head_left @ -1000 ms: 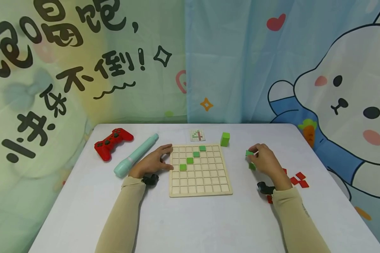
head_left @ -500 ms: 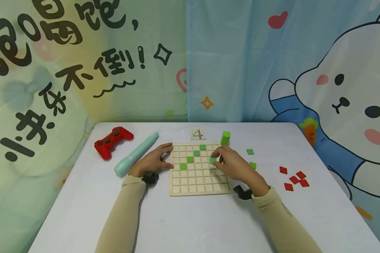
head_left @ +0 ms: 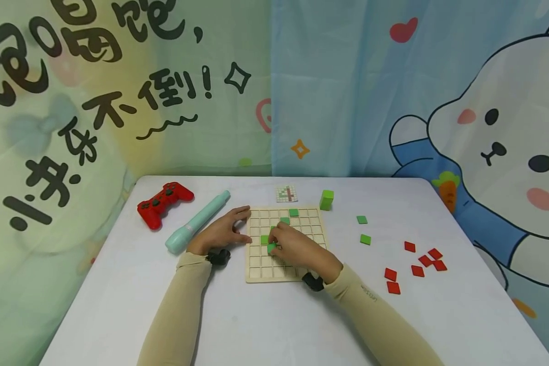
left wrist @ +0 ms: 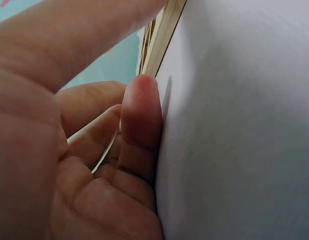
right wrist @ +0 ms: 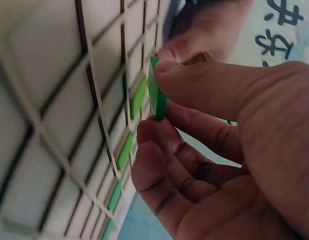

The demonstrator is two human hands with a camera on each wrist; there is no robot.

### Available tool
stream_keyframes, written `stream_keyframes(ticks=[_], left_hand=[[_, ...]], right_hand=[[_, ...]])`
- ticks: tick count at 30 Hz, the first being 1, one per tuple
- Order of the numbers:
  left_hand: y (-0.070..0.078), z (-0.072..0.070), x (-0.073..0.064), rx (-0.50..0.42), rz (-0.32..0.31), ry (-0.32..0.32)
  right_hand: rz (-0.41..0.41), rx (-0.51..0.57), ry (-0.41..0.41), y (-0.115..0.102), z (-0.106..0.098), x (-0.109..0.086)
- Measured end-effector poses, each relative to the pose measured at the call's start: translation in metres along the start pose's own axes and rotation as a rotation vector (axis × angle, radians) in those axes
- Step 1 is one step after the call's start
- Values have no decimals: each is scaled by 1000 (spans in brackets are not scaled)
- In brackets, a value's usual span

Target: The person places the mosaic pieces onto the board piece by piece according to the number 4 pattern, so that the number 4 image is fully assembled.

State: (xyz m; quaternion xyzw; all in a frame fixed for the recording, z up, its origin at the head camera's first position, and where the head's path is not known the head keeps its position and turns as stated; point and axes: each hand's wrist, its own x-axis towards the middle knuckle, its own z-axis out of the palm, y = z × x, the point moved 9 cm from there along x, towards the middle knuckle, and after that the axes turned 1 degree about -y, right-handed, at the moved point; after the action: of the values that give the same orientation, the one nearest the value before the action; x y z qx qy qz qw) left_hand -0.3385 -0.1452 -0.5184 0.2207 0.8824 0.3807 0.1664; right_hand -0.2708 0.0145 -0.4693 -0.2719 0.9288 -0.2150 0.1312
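A square wooden grid board [head_left: 256, 275] lies mid-table, with a diagonal row of green tiles in its cells, including one green tile [head_left: 294, 212] near the far edge. My right hand [head_left: 296, 248] pinches another square green tile [right wrist: 157, 92] between thumb and fingers, tilted close over the board, beside the row's nearest tile [head_left: 264, 239]. The hand partly covers the row in the head view. My left hand [head_left: 221, 234] rests at the board's left side, thumb and fingertips at its edge [left wrist: 167, 37], holding no tile.
Right of the board lie two loose green tiles [head_left: 365, 239] and several red tiles [head_left: 418, 271]. Behind it are a small pattern card [head_left: 286, 193] and a green block [head_left: 327, 200]. A teal microphone-shaped object [head_left: 196, 223] and a red game controller [head_left: 164, 204] lie left.
My right hand has picked up a green tile from the table's right side and carried it left over the board to the row's near end. The left hand stays at the board's edge.
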Motion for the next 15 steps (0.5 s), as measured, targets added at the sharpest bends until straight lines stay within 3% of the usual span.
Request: stream_keyframes(ticks=[7, 15], left_hand=[[2, 0, 3, 30, 15, -5], [0, -1, 1, 25, 4, -3]], right_hand=[[-6, -63, -11, -4, 15, 8], [-9, -19, 9, -6, 16, 11]])
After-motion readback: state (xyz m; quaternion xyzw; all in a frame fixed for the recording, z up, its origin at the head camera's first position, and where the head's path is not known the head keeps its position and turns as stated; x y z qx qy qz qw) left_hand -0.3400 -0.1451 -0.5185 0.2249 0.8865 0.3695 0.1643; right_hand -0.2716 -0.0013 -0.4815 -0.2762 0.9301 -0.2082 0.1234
